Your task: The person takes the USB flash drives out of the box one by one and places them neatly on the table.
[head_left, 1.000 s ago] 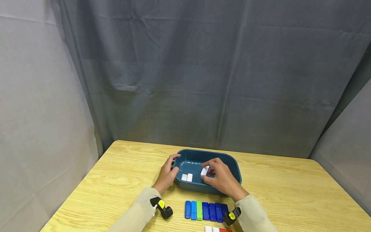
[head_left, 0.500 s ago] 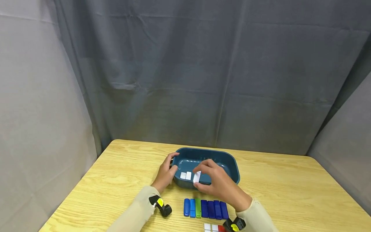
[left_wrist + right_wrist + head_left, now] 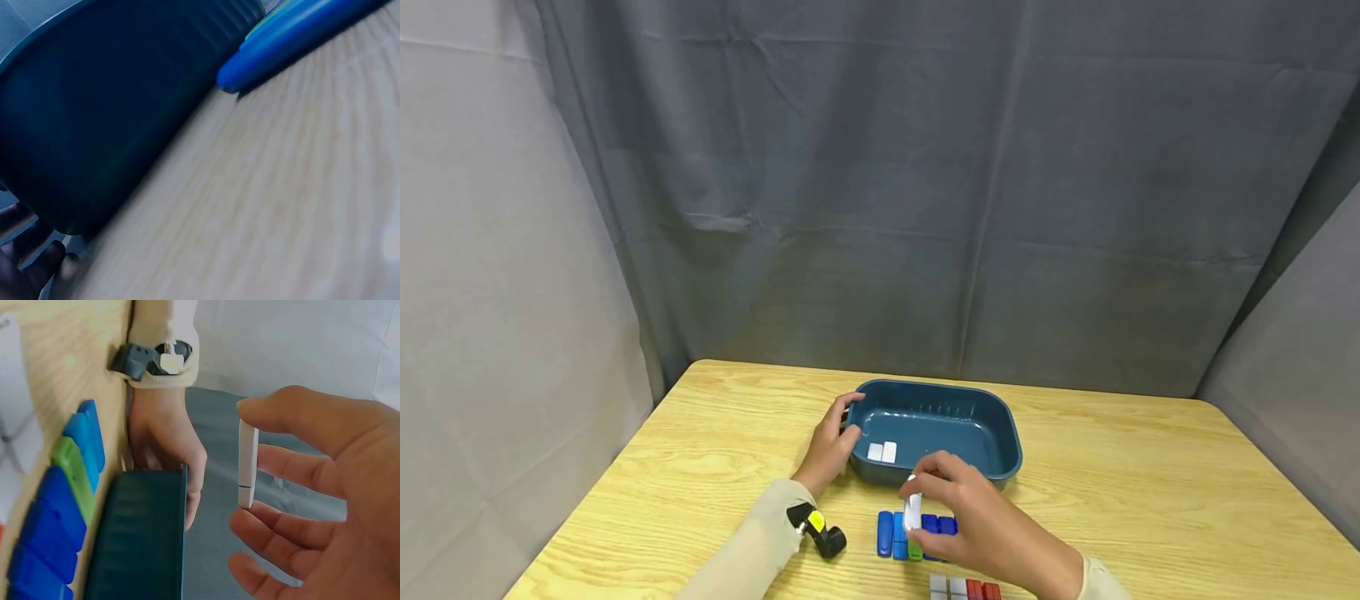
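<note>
At the left end of a dark blue plastic basin [image 3: 958, 433], my left hand [image 3: 826, 450] grips the rim, thumb on the near side. My right hand [image 3: 973, 512] pinches a white USB stick [image 3: 913, 510] between thumb and fingers, just in front of the basin. The right wrist view shows this white USB stick [image 3: 247, 459] edge-on, with a thin dark seam near one end. Two small white pieces [image 3: 882, 452] lie inside the basin at its left. Only dark fingertips of my left hand [image 3: 28, 259] appear in the left wrist view.
A row of blue sticks [image 3: 885, 533] with a green one [image 3: 914, 552] lies in front of the basin, partly behind my right hand. Nearer, white and red pieces [image 3: 957, 586] lie at the frame's bottom edge. Grey curtains [image 3: 850, 208] surround the wooden table [image 3: 722, 425].
My right hand has lifted the white USB stick out of the basin and brought it nearer, over the row of coloured sticks. The left hand stays on the basin's end.
</note>
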Action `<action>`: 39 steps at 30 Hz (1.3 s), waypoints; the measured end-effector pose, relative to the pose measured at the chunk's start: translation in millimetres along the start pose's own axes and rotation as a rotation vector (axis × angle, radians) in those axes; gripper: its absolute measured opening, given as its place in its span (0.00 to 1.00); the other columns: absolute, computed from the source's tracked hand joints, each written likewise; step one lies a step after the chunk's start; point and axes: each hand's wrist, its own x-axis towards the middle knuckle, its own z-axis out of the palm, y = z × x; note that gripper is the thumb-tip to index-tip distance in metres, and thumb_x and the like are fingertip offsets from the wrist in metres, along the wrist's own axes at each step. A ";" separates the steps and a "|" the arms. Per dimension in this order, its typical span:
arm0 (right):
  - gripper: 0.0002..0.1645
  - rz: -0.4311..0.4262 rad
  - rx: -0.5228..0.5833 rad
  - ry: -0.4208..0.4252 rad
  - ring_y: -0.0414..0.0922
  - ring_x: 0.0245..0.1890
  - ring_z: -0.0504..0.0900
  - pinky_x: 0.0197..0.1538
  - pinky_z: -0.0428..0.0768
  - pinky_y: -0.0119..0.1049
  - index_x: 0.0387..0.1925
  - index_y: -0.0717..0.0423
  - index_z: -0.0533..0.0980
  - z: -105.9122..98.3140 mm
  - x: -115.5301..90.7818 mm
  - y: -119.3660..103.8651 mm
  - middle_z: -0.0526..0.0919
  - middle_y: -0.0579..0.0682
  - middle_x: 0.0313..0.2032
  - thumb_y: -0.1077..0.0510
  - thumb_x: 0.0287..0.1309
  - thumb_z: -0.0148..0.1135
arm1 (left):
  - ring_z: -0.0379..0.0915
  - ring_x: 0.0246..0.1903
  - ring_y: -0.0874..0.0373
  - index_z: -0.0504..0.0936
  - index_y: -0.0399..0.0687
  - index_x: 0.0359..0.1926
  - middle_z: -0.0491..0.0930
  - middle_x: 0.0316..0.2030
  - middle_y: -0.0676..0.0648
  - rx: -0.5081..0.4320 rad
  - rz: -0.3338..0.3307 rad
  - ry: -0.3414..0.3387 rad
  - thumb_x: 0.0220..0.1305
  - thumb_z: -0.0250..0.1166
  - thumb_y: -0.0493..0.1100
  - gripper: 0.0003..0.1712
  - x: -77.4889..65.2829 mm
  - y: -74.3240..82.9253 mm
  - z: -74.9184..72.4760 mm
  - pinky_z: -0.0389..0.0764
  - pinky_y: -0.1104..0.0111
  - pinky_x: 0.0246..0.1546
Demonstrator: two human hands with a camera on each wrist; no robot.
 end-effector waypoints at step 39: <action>0.28 -0.048 -0.046 -0.372 0.33 0.43 0.71 0.42 0.71 0.39 0.48 0.38 0.80 35.8 -25.7 3.9 0.77 0.32 0.42 0.28 0.53 0.57 | 0.66 0.61 0.49 0.66 0.55 0.66 0.64 0.67 0.49 0.015 -0.028 -0.006 0.58 0.51 0.36 0.32 10.9 -32.5 3.3 0.67 0.53 0.61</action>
